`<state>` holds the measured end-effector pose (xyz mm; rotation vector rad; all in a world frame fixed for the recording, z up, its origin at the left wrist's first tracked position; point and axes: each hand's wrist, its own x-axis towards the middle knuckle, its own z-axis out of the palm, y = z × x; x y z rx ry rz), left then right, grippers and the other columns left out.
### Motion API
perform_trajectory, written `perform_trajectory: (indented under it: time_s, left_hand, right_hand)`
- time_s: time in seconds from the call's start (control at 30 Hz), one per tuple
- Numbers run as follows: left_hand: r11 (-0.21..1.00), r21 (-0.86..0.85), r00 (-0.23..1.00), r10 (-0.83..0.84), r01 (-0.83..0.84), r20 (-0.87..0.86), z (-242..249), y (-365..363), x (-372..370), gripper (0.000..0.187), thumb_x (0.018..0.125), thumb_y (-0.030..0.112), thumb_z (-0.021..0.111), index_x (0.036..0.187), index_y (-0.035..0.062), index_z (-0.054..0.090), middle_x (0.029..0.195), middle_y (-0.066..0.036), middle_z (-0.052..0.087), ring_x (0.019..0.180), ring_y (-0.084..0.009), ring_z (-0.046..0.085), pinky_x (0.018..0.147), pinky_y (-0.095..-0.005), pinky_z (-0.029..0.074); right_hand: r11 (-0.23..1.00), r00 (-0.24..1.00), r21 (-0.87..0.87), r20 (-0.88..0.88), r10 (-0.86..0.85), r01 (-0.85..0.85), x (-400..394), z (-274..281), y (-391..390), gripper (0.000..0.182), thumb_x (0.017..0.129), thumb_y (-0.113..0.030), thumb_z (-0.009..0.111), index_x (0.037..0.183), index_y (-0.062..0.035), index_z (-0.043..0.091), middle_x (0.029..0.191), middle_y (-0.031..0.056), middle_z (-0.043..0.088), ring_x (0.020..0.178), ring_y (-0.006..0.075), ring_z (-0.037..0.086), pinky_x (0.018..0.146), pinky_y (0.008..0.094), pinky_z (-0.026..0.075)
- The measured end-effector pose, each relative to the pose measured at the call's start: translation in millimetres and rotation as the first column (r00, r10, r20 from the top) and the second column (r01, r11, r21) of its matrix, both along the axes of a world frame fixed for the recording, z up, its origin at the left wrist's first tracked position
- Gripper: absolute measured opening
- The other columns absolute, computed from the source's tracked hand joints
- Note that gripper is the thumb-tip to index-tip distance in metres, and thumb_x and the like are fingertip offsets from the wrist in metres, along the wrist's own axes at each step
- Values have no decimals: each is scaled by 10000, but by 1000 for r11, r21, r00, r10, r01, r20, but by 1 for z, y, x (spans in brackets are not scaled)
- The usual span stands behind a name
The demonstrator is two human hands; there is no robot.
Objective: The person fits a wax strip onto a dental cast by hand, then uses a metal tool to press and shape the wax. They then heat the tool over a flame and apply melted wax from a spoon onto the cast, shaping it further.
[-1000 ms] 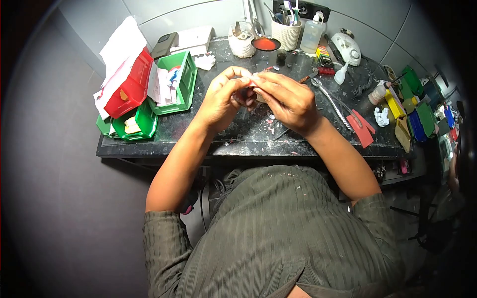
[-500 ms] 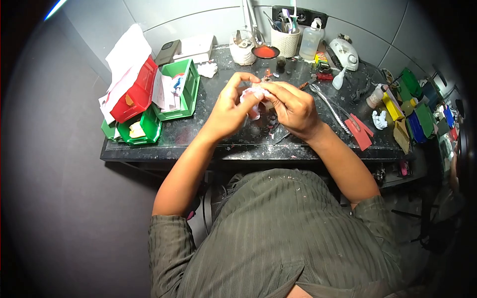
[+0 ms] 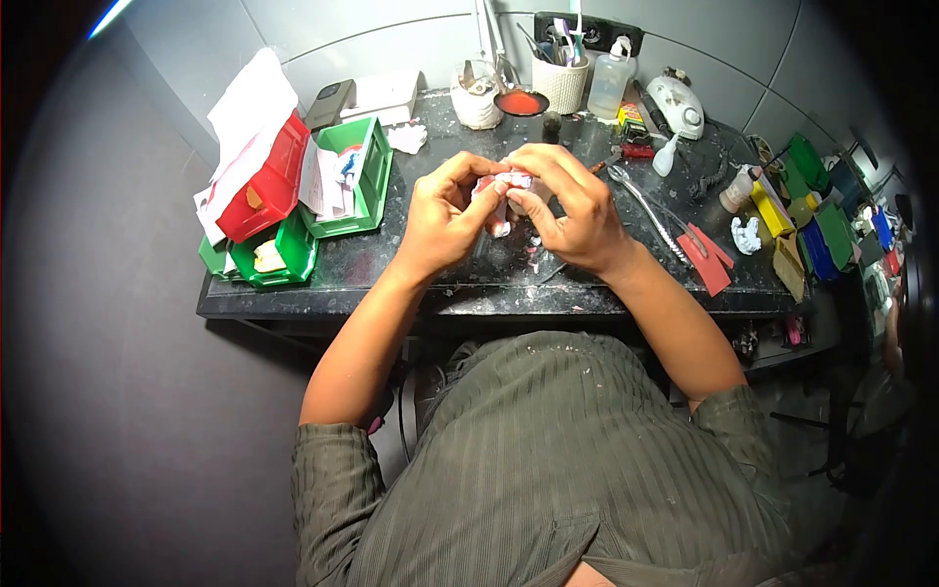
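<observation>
Between both hands, above the dark workbench (image 3: 411, 284), is a small white piece with pinkish-red parts that looks like a dental cast (image 3: 502, 228). My left hand (image 3: 445, 217) grips its left side, thumb pressed on top and fingers curled behind. On the right side, the fingers and thumb of my right hand (image 3: 577, 210) close around it. Much of the piece is hidden by the fingers. A metal tool with a ridged handle (image 3: 648, 210) lies to the right of my right hand, beside pink wax sheets (image 3: 706, 269).
Green bins (image 3: 367, 186) and a tilted red bin (image 3: 279, 181) with papers stand at left. Along the back are a phone (image 3: 331, 103), a cup of brushes (image 3: 560, 88), a dish of red material (image 3: 521, 102), a clear bottle (image 3: 609, 86) and a white device (image 3: 677, 106).
My right fingers have lifted and spread a little over the piece, and its thumb has shifted, showing more of the white and red surface. Both hands stay in nearly the same place.
</observation>
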<state>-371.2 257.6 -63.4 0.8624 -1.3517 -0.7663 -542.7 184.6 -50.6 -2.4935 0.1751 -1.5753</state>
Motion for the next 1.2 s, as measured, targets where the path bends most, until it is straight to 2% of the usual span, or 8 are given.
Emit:
perform_trajectory:
  time_s: [0.27,0.47,0.57,0.63,0.67,0.83,0.93,1.2]
  left_hand:
    - [999,-7,999,-41,41,-24,-6,-4,0,166,976,38,637,1096,-74,613,887,-126,702,654,-115,649,575,-230,517]
    - [999,16,999,-44,45,-14,-1,-1,0,142,975,13,625,1091,-69,610,912,-113,699,677,-110,658,588,-235,530]
    - [1000,-7,999,-22,22,30,0,-1,1,133,973,15,628,1079,-65,623,905,-109,701,669,-105,659,584,-232,530]
    - [1000,-19,999,-17,17,35,-1,-1,1,128,971,11,626,1074,-65,627,904,-107,702,669,-103,660,581,-230,530]
    - [999,-31,999,-15,16,39,-2,-2,1,123,970,7,624,1069,-65,632,902,-104,703,668,-101,662,578,-229,529]
    - [1000,-26,998,3,-1,67,-3,-2,0,124,972,-4,610,1075,-72,620,903,-105,707,676,-104,673,573,-228,533]
    - [998,-55,1000,2,0,31,-5,-4,-1,125,974,-9,603,1078,-78,607,905,-114,710,673,-108,680,567,-228,537]
    - [997,-71,997,47,-43,56,-4,-1,-4,119,969,-22,603,1072,-82,598,889,-119,710,669,-115,686,562,-232,545]
  right_hand:
    - [999,999,23,-24,33,-33,-3,-2,-2,152,864,28,677,1012,24,640,933,153,680,844,323,673,755,369,557]
    - [998,999,-63,37,29,-27,-3,-4,-4,188,846,31,700,1029,27,656,910,144,684,824,306,680,737,359,560]
    - [999,998,-33,42,38,-36,-2,-2,0,194,844,30,705,1034,30,667,923,149,695,827,298,689,740,350,565]
    - [989,997,143,57,-43,34,-2,-3,5,171,852,39,697,1021,27,677,933,153,708,831,286,701,741,344,571]
    - [989,998,143,56,-43,34,-2,-2,4,171,852,39,697,1021,27,677,933,153,708,831,286,701,741,344,571]
    - [1000,997,-29,77,11,-9,-2,-5,-5,165,861,43,698,1024,25,684,932,148,719,822,280,715,736,340,580]
    - [998,998,60,54,-23,19,-2,-1,1,166,851,31,718,1013,31,686,938,152,722,831,287,719,742,346,585]
    - [997,993,-5,91,-77,77,-1,-8,-4,170,843,23,735,1008,40,696,962,163,729,884,297,728,791,357,595]
